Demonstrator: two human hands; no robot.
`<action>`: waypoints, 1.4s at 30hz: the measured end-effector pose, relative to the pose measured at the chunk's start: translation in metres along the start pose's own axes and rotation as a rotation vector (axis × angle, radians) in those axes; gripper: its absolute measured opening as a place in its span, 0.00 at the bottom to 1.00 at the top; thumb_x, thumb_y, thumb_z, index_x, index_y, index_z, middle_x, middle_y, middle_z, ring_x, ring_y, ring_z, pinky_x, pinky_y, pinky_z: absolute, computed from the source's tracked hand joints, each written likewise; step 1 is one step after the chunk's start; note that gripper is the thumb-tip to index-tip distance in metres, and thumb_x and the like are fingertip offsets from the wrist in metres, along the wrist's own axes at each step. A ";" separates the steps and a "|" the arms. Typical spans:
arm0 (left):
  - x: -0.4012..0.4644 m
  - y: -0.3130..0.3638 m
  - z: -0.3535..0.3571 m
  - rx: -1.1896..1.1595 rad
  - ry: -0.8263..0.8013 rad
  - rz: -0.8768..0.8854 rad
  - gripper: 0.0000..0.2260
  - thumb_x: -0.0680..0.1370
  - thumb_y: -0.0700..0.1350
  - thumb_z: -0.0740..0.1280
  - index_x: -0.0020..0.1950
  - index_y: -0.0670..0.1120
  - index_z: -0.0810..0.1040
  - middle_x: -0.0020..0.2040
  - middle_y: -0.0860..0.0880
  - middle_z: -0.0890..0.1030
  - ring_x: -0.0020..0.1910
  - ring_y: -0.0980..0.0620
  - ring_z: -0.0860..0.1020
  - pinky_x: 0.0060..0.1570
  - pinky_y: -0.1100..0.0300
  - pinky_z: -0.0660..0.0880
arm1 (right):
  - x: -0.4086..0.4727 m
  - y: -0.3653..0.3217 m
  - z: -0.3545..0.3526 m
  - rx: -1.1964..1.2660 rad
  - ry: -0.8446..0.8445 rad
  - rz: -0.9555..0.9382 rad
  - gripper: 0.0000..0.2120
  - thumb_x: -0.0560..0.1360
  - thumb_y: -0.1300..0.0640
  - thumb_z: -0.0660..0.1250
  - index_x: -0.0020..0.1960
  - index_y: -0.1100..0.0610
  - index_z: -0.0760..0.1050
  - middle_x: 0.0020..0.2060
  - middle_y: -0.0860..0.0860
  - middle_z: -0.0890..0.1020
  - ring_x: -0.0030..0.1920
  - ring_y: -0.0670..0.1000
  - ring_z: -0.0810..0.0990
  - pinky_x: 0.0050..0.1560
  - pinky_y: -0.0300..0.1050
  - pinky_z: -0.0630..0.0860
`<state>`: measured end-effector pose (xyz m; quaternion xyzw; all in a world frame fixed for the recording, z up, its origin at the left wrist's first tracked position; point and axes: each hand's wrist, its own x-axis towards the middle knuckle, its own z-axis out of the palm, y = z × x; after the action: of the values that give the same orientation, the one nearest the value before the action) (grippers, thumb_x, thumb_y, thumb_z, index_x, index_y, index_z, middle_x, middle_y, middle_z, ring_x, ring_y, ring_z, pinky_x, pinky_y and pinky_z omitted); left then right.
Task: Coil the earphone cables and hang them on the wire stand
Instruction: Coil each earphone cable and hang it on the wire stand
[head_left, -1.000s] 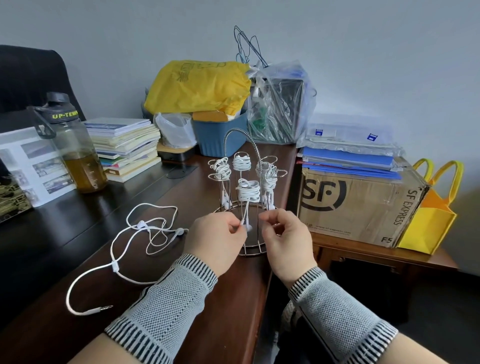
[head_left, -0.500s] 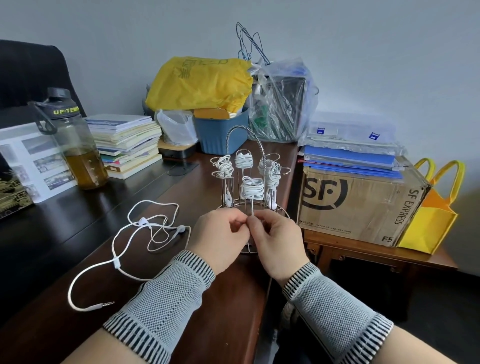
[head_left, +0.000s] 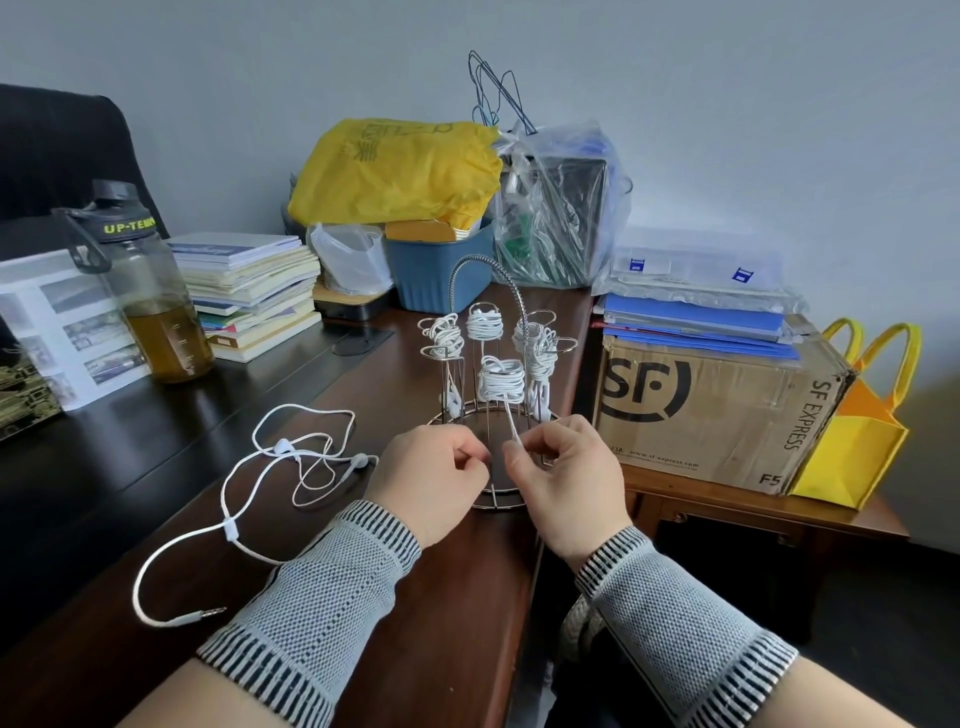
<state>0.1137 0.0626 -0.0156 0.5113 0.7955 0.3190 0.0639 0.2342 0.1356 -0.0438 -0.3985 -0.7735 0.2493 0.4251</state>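
A wire stand (head_left: 497, 500) with an arched handle sits on the dark wooden desk (head_left: 405, 613). Several coiled white earphones hang on its hooks. From the front coil (head_left: 502, 383) a short cable tail (head_left: 511, 427) drops to my right hand (head_left: 569, 480), which pinches its end between thumb and forefinger. My left hand (head_left: 430, 480) is just left of it, in front of the stand's base. Its fingers are curled and nothing shows in them. An uncoiled white earphone (head_left: 283, 449) lies loose on the desk to the left, its jack plug (head_left: 208, 613) nearest me.
A bottle of amber liquid (head_left: 156, 312), printed sheets (head_left: 57, 322) and stacked books (head_left: 249, 291) stand at the left. Behind the stand are a blue bin (head_left: 441, 275) and yellow bag (head_left: 395, 171). A cardboard box (head_left: 717, 410) and yellow tote (head_left: 857, 431) sit right of the desk edge.
My hands came together at the cable tail under the front coil, then drew slightly apart. The right hand keeps the tail pinched. The loose earphone has not moved.
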 end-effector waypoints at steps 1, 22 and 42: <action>0.000 0.000 0.000 0.013 -0.011 0.001 0.06 0.75 0.46 0.67 0.44 0.54 0.83 0.41 0.58 0.83 0.45 0.57 0.79 0.49 0.63 0.74 | 0.000 0.000 0.001 -0.006 -0.009 -0.004 0.08 0.72 0.50 0.70 0.35 0.48 0.75 0.37 0.45 0.73 0.41 0.45 0.74 0.39 0.34 0.67; 0.008 -0.008 -0.001 0.086 0.152 -0.101 0.07 0.75 0.48 0.68 0.36 0.55 0.75 0.40 0.57 0.82 0.46 0.51 0.80 0.48 0.59 0.75 | -0.015 -0.001 -0.017 -0.446 -0.227 -0.016 0.32 0.68 0.34 0.68 0.64 0.52 0.71 0.59 0.48 0.74 0.62 0.51 0.69 0.63 0.42 0.68; 0.009 -0.006 0.007 0.221 -0.049 -0.012 0.16 0.81 0.46 0.58 0.66 0.55 0.78 0.64 0.52 0.79 0.65 0.50 0.74 0.64 0.59 0.68 | 0.020 0.009 0.011 -0.590 -0.123 -0.057 0.12 0.75 0.56 0.64 0.57 0.50 0.79 0.56 0.49 0.77 0.58 0.57 0.71 0.53 0.52 0.73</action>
<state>0.1078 0.0717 -0.0231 0.5180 0.8270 0.2164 0.0287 0.2220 0.1565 -0.0469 -0.4669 -0.8478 0.0255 0.2503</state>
